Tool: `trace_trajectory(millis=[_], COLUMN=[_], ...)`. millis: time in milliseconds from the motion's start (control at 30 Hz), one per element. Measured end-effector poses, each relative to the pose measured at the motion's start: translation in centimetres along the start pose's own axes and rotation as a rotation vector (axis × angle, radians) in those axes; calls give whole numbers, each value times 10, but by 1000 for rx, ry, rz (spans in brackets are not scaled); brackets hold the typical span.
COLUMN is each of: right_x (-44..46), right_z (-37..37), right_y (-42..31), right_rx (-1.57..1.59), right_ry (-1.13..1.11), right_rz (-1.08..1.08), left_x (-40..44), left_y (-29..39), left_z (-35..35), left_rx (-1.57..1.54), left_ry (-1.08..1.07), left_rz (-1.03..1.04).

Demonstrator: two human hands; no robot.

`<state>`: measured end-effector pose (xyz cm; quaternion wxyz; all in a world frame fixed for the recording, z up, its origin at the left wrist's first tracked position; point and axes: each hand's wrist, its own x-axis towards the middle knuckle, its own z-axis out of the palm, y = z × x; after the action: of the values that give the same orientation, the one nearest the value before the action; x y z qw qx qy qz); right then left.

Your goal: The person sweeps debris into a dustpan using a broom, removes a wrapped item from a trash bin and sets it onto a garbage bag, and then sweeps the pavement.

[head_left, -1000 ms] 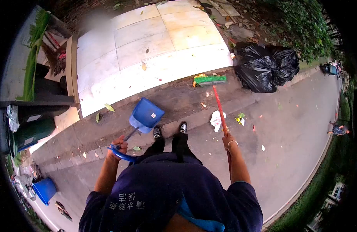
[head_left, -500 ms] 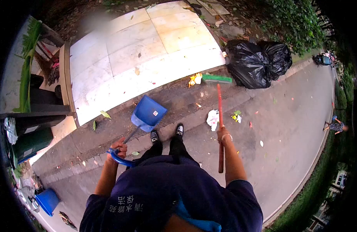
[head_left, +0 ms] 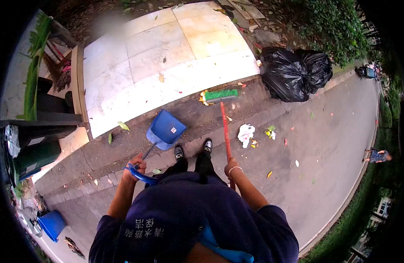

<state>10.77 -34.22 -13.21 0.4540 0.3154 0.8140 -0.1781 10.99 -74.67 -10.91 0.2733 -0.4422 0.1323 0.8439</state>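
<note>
The right hand [head_left: 233, 162] is closed around the red stick of a broom [head_left: 225, 127], with a pale bracelet [head_left: 235, 167] at its wrist. The left hand [head_left: 137, 166] is curled around the handle of a blue dustpan [head_left: 166, 127], at the looped grip. The dustpan's scoop lies ahead of that hand, open side away from the person, just beyond the black shoes [head_left: 179, 152]. Farther out, the broom's green bristles are on the dark strip of ground along the pale tiles [head_left: 162, 57], touching or just beside a yellow scrap [head_left: 203, 97] at their left end. A crumpled white bag [head_left: 245, 134] lies on the pavement to the right of the broom stick, with yellow-and-white litter [head_left: 270, 133] near it. Beyond, two black garbage bags [head_left: 284, 74] sit against each other by the corner of the tiles.
</note>
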Motion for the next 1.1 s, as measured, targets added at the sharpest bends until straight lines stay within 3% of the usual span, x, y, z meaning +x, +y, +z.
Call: trace_trajectory(millis=[33,100,333,467,600,633,733,867,967,1100], right_x=[3,12,-47,-57,-4,3,50,73,66,103], right_z=[3,4,-36,-46,-46,-57,-73,-100,-113,-122], right_y=[6,28,47,48,52,50,70,77,79,107], right_rx=[1,-100,-87,-256,-349,-270,-246,-269,-149,-113], right_ry=[2,86,161,72,16,-25,94,15,-45,102], right_rz=[-2,-232,-180,-239,-363,-249,-288,-307,-200,-302], left_x=[-1,-3,-2,0,5,5,0,10,11,30], left_y=[1,3,3,-6,-11,-15,-28,-38,-50,-60], left_z=[-2,-6,-14,-6,-4,0,16,22,46,58], left_rx=[1,-38,-83,-74,-84,-79,-160,-48,-11,15], left_ry=[-2,-72,-118,-108,-138,-133,-135,-86,-37,-46], left_rz=[2,-40,-53,-37,-65,-59,-29,-12,26,13])
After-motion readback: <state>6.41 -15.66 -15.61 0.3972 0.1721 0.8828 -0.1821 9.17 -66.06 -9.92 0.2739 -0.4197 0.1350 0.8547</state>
